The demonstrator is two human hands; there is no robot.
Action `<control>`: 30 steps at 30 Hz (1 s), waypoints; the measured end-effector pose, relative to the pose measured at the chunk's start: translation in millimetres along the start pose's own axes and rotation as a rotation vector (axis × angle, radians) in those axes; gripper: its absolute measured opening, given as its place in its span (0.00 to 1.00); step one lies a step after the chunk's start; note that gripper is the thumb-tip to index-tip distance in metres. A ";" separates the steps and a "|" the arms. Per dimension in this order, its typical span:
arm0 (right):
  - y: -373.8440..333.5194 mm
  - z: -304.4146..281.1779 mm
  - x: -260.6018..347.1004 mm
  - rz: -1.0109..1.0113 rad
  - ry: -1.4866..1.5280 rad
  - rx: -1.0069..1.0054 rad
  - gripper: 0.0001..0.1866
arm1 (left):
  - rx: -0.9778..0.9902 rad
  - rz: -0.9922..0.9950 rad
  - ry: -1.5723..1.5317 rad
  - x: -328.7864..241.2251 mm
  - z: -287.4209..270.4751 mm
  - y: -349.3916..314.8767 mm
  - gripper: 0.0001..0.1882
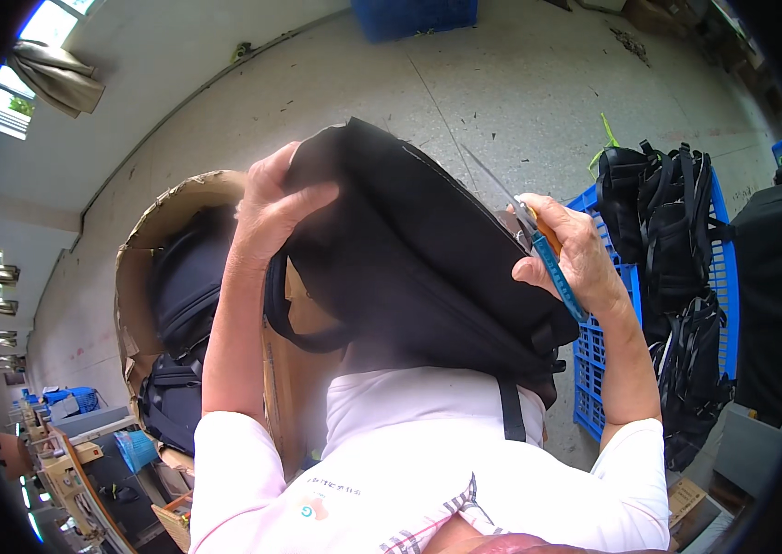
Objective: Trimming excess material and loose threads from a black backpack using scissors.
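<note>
A black fabric bag [409,249], which looks like a backpack, is held up in front of my white shirt. Its upper edge carries a line of light stitching, and a black strap loop [282,309] hangs on its left side. My left hand [278,192] grips the bag's upper left part, thumb over the fabric. At the right end of the edge, my right hand [571,254] is closed around scissors [552,263] with a teal handle and some orange. Their long thin blade points up and left, away from my palm, just off the bag's edge.
To the left, a cardboard box [137,268] holds several black bags [189,277]. On the right stands a blue plastic crate [591,388] filled with black bags [677,240], with a large black item [772,286] beyond it. A blue container [414,18] sits on the far floor.
</note>
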State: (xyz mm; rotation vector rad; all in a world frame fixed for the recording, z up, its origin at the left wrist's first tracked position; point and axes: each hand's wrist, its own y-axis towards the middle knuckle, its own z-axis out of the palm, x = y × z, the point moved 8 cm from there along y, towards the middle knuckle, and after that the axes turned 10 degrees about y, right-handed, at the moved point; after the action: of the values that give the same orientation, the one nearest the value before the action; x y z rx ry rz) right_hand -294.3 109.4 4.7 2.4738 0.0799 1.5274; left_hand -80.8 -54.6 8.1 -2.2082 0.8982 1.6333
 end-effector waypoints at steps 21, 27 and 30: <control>29.7 9.0 23.8 -0.003 -0.181 0.005 0.33 | 0.045 -0.052 0.005 -4.2 2.2 2.4 0.16; 35.2 -9.8 42.6 -0.094 -0.331 0.008 0.38 | 0.040 -0.005 0.047 -19.7 5.8 1.9 0.15; 39.6 -10.0 47.6 -0.125 -0.386 0.034 0.38 | 0.077 0.017 0.057 -29.8 10.9 3.9 0.15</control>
State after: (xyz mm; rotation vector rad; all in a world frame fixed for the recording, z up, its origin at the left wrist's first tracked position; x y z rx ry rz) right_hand -284.5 80.5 59.5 2.6842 0.1902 0.9874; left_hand -97.1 -42.0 32.6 -2.2105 0.9813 1.5235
